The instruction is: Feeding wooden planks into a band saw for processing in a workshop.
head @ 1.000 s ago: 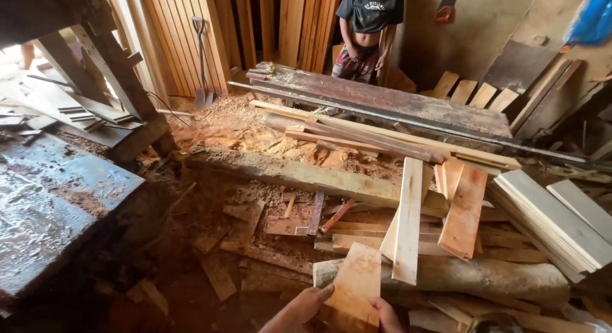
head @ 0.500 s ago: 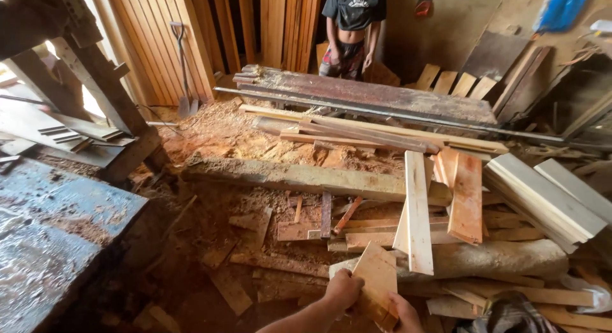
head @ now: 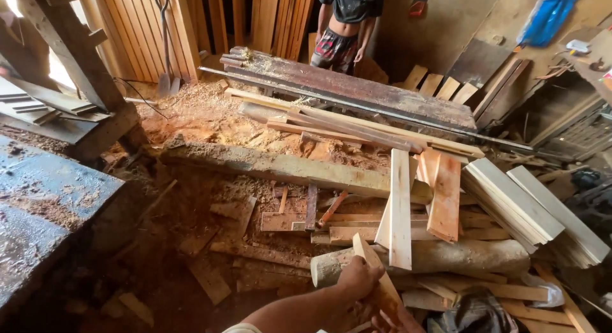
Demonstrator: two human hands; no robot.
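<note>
Since 0.5 s ago left hand (head: 358,277) slid up the offcut (head: 376,275), now fist-wrapped round its upper part by the log (head: 446,256), right hand (head: 392,321) fingertips only, grip unclear — keep wrap firm, lift w/ grain, mind splinters & loose planks (head: 400,208).
</note>
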